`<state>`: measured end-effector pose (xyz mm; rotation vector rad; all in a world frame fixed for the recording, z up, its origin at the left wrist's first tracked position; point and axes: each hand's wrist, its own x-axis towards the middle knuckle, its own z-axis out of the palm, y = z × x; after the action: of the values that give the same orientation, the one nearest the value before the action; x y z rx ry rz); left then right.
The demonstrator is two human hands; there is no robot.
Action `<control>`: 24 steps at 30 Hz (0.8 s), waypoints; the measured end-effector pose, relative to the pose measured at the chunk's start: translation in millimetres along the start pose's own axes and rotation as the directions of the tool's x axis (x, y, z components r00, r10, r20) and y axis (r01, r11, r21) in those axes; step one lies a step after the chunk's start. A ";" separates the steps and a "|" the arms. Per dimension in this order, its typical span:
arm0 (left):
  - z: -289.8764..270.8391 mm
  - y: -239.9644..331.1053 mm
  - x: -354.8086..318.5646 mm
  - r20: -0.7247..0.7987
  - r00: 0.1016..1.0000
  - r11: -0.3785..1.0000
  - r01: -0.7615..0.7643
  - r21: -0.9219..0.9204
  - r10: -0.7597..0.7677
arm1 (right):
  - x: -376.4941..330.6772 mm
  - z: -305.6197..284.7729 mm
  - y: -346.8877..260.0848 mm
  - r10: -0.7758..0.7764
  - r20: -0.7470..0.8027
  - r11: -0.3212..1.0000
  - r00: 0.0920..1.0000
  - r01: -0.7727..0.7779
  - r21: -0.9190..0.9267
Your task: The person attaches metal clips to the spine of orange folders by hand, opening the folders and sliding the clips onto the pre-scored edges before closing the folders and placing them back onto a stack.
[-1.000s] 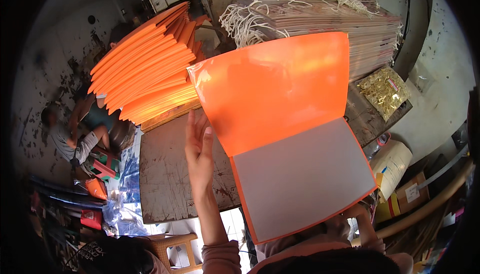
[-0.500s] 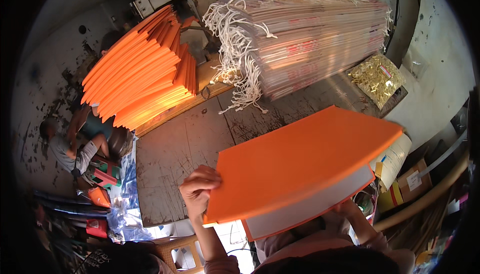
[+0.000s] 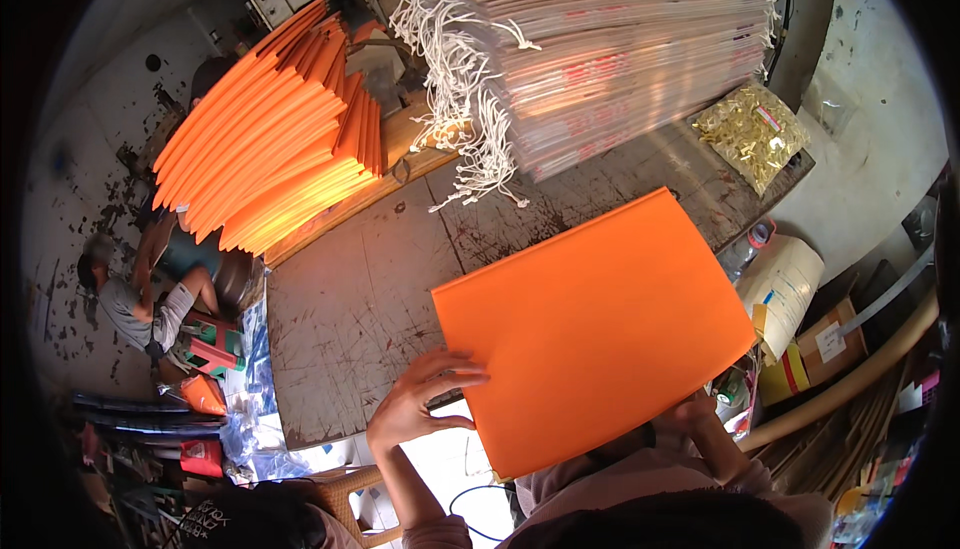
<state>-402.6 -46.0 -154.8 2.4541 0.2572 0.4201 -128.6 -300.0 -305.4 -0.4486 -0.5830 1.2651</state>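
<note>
A flat orange paper bag [image 3: 595, 324] lies folded over the near edge of the worn grey table [image 3: 350, 299]. My left hand [image 3: 420, 401] grips its left edge with fingers curled over the paper. My right hand [image 3: 700, 421] holds the bag's lower right corner from beneath, mostly hidden by the sheet. A fanned stack of orange bags [image 3: 270, 149] sits at the table's far left. A tall pile of flat printed bags with white cord handles [image 3: 610, 39] stands at the far middle.
A clear packet of gold pieces [image 3: 750, 134] lies at the table's right end. A white container [image 3: 785, 284] and cardboard boxes [image 3: 830, 339] stand at the right. A person [image 3: 140, 299] sits on the floor at the left.
The orange bag was upright and open showing its grey inside; it has been folded shut and lowered flat toward the table. My left hand moved from behind it to its left edge.
</note>
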 end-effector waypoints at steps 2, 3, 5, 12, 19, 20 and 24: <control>-2.0 -1.3 -1.7 -0.025 0.998 0.996 0.050 -0.080 -0.052 | 12.4 19.3 2.5 -0.079 0.068 0.984 0.995 0.067 0.163; -2.5 -2.5 -2.3 -0.045 0.993 0.982 0.098 -0.164 -0.106 | 17.8 37.2 -3.1 -0.017 -0.162 0.980 0.987 0.049 0.195; -8.1 -0.6 -3.0 -0.099 0.981 0.983 0.156 -0.100 -0.166 | 26.8 57.5 -9.0 0.053 -0.378 0.974 0.924 0.035 0.223; -11.7 -0.9 -1.8 -0.297 0.926 0.968 0.251 0.023 -0.233 | 43.4 70.8 -30.0 -0.065 -0.509 0.990 0.858 0.119 0.074; -10.6 -2.4 -21.4 -0.327 0.899 0.952 0.305 -0.007 -0.290 | 48.7 55.2 -106.9 -0.563 -0.560 0.823 0.608 0.472 -0.315; -11.7 -2.4 -23.1 -0.331 0.898 0.952 0.305 -0.010 -0.290 | 50.9 60.7 -125.2 -0.622 -0.574 0.778 0.532 0.500 -0.380; -14.6 0.5 -23.5 -0.361 0.885 0.951 0.308 -0.023 -0.295 | 69.1 123.8 -189.3 -0.896 -0.254 0.412 0.363 0.471 -0.780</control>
<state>-429.6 -45.0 -149.1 2.3008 0.7970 0.7314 -51.6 -280.5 -82.6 -0.9802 -0.4541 -0.0889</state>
